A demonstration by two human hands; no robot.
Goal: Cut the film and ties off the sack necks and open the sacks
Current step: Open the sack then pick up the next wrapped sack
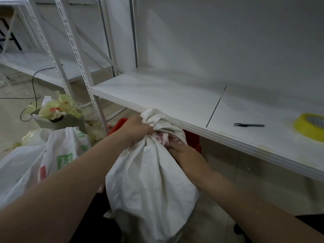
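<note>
White sack [149,181] is standing at lower centre of the frame, just before the shelf [175,95] edge. The left hand [138,128] is clenching its bunched neck, while the right hand [182,151] is reaching into the folds beside it, fingers hidden, so I cannot tell its grip.

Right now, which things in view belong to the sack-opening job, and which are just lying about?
Job: sack, left hand gripping its neck, right hand pinching the neck, slim black tool on shelf, probably the cutter.
Lying about: tape roll, bin of scraps, plastic bag, red crate, cable.
</note>
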